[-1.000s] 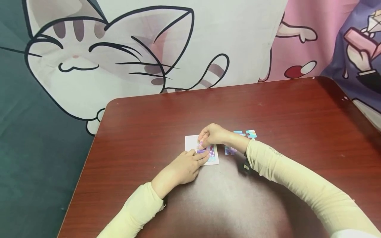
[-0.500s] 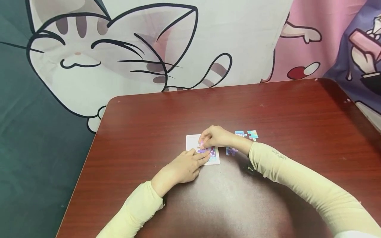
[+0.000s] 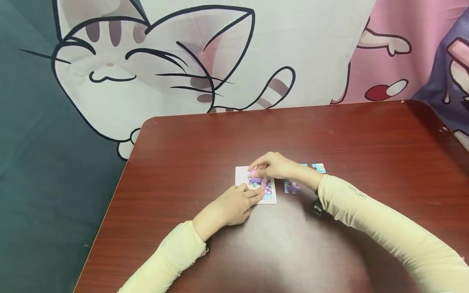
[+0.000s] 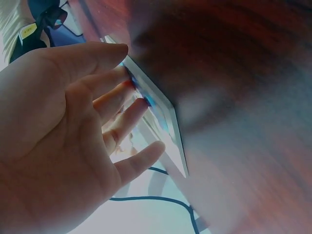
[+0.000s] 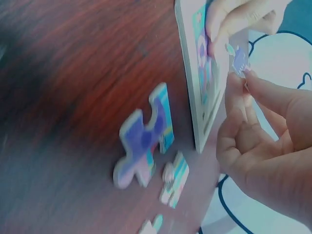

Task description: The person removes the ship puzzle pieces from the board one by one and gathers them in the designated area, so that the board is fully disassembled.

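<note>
A small white puzzle tray (image 3: pixel 239 174) lies on the table with fitted pieces toward its right side. My left hand (image 3: pixel 231 205) rests its extended fingers on the tray's near part; in the left wrist view the fingers (image 4: pixel 129 119) reach over its edge. Above the tray's far part, my right hand (image 3: pixel 277 166) pinches a pink-purple puzzle piece (image 3: pixel 253 174) between thumb and fingertips. In the right wrist view that puzzle piece (image 5: pixel 239 59) stands tilted at the fingertips, close to the left hand (image 5: pixel 248 17). The left fingers hide part of the fitted pieces.
To the right of the tray lie loose pieces: a purple puzzle piece (image 3: pixel 291 187), a blue-yellow puzzle piece (image 3: pixel 319 168) and another blue puzzle piece (image 3: pixel 303 165) partly behind the right wrist. A printed cat cloth (image 3: pixel 154 89) hangs beyond the brown table's (image 3: pixel 205 138) far edge.
My right hand has shifted the pinched puzzle piece slightly left and toward the tray's far side, baring more of its face. The left hand stays on the tray. The head view has swung left.
</note>
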Motion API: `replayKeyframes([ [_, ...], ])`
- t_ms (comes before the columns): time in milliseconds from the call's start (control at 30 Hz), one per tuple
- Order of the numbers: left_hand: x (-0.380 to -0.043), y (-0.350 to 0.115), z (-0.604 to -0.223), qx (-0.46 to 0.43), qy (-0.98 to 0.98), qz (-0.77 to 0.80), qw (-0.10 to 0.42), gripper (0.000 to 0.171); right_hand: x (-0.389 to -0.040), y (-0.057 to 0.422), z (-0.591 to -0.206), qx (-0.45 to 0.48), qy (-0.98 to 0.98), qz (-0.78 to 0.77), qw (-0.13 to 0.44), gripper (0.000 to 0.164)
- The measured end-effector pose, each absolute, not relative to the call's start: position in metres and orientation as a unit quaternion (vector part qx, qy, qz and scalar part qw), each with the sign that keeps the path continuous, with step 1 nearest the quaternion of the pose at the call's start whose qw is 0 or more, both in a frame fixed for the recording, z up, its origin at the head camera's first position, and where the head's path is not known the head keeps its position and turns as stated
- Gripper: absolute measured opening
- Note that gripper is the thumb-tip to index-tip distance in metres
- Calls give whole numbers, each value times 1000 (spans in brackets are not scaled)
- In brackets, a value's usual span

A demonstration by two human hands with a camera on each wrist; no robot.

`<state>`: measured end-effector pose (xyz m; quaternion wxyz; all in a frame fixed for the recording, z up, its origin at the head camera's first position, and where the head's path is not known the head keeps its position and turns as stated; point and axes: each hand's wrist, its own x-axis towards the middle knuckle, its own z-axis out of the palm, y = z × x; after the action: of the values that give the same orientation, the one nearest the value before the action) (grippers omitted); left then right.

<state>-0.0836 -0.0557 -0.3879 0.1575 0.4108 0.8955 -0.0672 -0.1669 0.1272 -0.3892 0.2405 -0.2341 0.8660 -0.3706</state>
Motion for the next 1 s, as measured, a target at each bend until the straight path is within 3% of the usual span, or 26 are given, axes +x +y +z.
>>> replayKeyframes([
  [300,-82,-53,-387,401,899,-49,168,57,-156,154,-380,-238,847,-406,248,28],
  [767,-85,-60,-386,405,899,0,167,54,-134,188,-375,-227,874,-384,191,25],
  [1000,-87,-58,-386,411,896,2,171,55,-125,216,-380,-199,883,-380,191,25],
])
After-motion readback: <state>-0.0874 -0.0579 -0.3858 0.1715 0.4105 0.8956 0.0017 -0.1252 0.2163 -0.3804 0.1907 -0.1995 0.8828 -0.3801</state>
